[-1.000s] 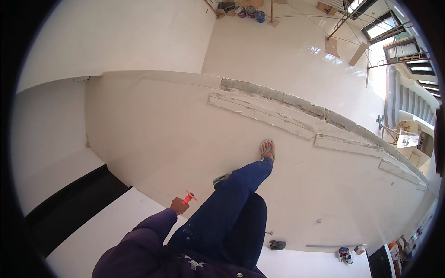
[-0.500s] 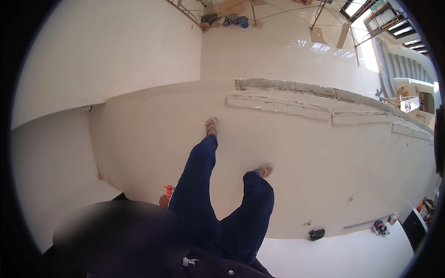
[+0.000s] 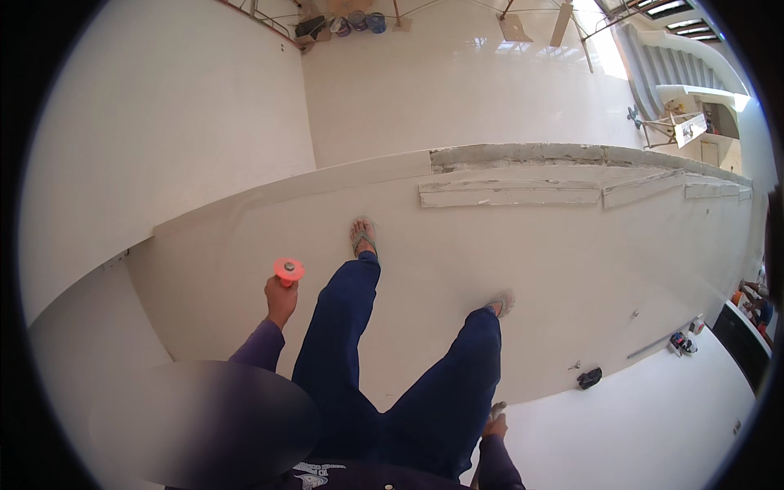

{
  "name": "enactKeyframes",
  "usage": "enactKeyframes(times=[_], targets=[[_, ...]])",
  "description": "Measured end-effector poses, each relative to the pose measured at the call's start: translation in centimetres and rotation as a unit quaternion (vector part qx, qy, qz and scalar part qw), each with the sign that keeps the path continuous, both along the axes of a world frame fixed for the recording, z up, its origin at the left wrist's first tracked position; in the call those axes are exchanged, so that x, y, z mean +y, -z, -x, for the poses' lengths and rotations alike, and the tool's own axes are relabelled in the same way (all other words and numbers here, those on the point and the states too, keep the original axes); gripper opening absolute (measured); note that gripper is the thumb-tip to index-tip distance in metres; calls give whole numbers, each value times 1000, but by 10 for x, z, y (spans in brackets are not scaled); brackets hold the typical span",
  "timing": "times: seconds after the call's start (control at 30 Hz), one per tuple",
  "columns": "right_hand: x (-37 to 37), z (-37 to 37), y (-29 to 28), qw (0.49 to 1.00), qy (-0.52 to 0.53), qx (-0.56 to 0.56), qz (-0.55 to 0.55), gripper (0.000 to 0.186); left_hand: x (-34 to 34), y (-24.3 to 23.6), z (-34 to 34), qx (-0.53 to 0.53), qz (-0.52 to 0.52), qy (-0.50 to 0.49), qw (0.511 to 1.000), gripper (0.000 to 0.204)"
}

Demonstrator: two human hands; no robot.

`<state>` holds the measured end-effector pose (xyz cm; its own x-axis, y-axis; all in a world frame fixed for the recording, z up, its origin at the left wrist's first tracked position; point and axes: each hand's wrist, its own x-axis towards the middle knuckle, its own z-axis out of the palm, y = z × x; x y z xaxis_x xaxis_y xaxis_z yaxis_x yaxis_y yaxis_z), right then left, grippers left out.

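My left hand is closed round a chisel with a pinkish-orange round hand guard; a grey metal head shows in the guard's middle. It is held above the pale floor, left of my left leg. Beside my right thigh, low in view, my right hand is closed on a tool with a grey end; the leg and sleeve hide the rest, so I cannot make out its kind. My sandalled feet stand apart on the floor.
Ahead runs a ledge with a rough bare edge; long pale strips lie along it. Beyond and lower are paint buckets, scaffolding and stairs. A black bag, a rod and a power tool lie at right.
My left hand has come forward from behind my leg, lifting the chisel into plain view. My right hand has come into view. The feet are wider apart, and the view has shifted.
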<state>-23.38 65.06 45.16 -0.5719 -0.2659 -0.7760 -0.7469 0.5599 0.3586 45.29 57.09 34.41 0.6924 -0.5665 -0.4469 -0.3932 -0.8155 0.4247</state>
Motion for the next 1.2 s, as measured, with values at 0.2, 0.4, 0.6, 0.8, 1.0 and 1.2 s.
enactKeyframes(times=[0.2,0.4,0.6,0.8,1.0,1.2], targets=[[-173,-73,186,971,-54,-62,226,43,-236,87,-29,221,154,163,949,16],[-378,-235,338,851,-190,-339,354,33,-394,193,31,243,251,347,870,18],[-401,-352,408,781,-257,-524,223,33,-450,265,111,344,287,333,830,8],[-375,-351,425,730,-385,-563,48,33,-469,322,123,357,274,340,826,10],[-418,-304,451,753,-432,-488,86,33,-494,335,108,430,283,272,813,19],[-444,-280,434,772,-289,-428,371,32,-485,330,131,505,244,384,733,24]])
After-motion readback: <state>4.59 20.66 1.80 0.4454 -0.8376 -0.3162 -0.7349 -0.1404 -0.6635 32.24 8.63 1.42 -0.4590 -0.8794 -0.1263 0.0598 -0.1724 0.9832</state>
